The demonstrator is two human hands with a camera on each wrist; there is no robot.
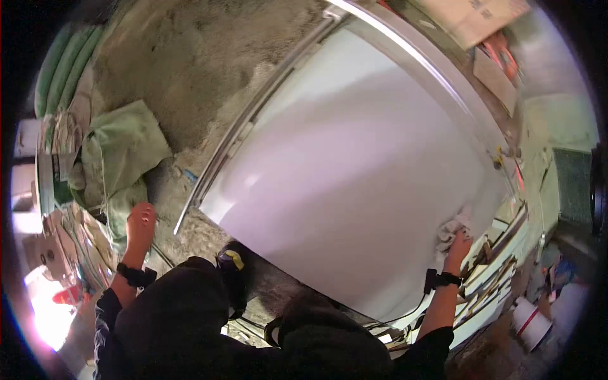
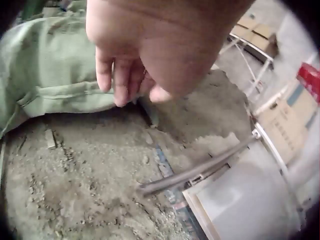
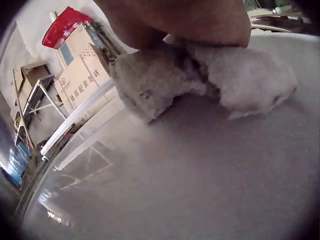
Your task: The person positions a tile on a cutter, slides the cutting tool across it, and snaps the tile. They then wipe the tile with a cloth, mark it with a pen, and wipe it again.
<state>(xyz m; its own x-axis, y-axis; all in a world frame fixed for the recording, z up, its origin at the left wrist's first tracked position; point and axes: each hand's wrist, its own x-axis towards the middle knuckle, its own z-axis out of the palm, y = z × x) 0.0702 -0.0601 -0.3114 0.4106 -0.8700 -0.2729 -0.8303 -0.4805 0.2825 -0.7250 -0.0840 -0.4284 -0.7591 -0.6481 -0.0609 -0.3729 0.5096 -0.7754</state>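
Note:
A large, smooth, pale panel [image 1: 329, 171] lies before me and takes up the middle of the head view. At its near right side my right hand [image 1: 457, 252] grips a crumpled whitish rag [image 1: 451, 229]. In the right wrist view the rag [image 3: 252, 80] bunches out under the fingers, against the glossy panel surface [image 3: 200, 170]. My left hand [image 1: 140, 221] hangs off the panel's left side with loosely bent fingers, holding nothing. Close to it, a green cloth sack [image 1: 120, 152] lies on the rough ground; the left wrist view shows the hand [image 2: 150, 55] over that sack's edge.
A metal rail [image 1: 253, 107] runs along the panel's left edge, its end jutting toward me. Cardboard boxes [image 3: 82, 75] stand beyond the far side. Stacked strips [image 1: 494, 272] lie to the right, with a white bucket [image 1: 531, 323] farther out. Green rolls [image 1: 63, 69] stand at far left.

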